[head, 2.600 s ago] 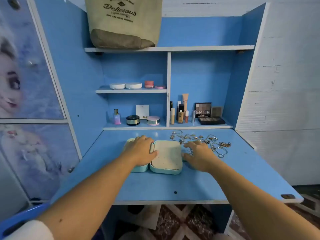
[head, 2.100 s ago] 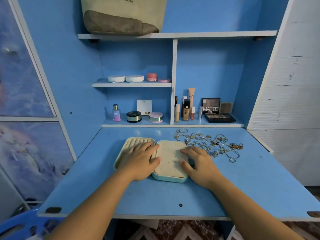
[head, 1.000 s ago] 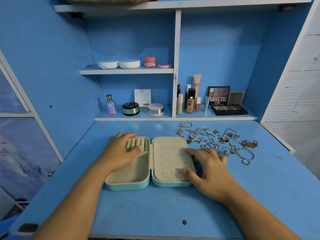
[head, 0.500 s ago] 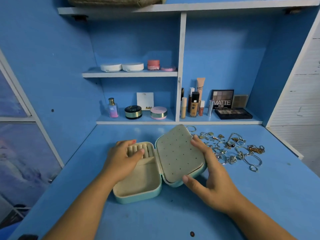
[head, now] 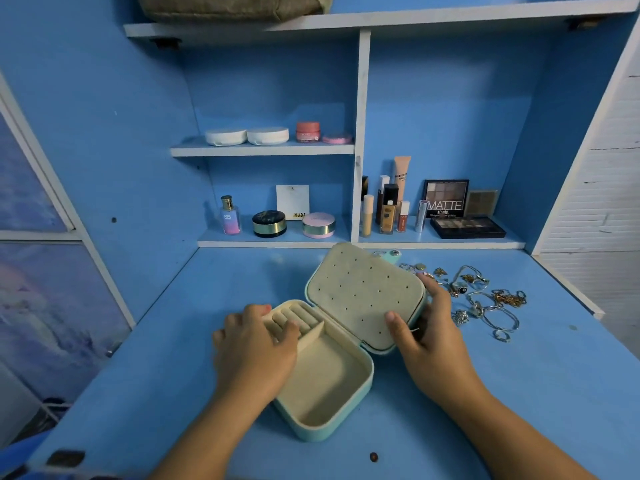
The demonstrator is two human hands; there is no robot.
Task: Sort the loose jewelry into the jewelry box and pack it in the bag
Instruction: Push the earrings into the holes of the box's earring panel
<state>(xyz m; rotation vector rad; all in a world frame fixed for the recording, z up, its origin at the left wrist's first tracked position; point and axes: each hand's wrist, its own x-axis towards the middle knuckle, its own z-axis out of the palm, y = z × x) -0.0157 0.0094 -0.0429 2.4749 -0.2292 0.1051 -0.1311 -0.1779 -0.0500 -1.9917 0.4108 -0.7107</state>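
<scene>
Steadying: my left hand lies across the ring-roll end of the jewelry box, fingers flat and loosely spread, pinning the tray to the desk more than gripping it.
Lid: my right hand has the perforated lid by its right edge, thumb on the cream lining, fingers curled behind the teal shell; the lid is tilted up off the desk, hinged along the tray's right side.
Tray: open, cream-lined, nothing in its compartments that I can see, its long axis running from near me diagonally away to the left.
Loose jewelry: a scatter of chains, rings and small charms on the desk just right of the lid, beyond my right knuckles.
Key relation: the pile lies to the right of the box, so my right hand is plainly the nearer one; the raised lid stands between the jewelry and the tray, so I judge each piece must come over or around it.
Bag: on the top shelf, above and left, only its base in view, well apart from everything on the desk.
Progress: box open, sorting not yet begun, as I read it.
Next: probably let the lid rest, then reach right for the first piece.
Risk: fine chains in that pile look tangled and may drag neighbours along.
</scene>
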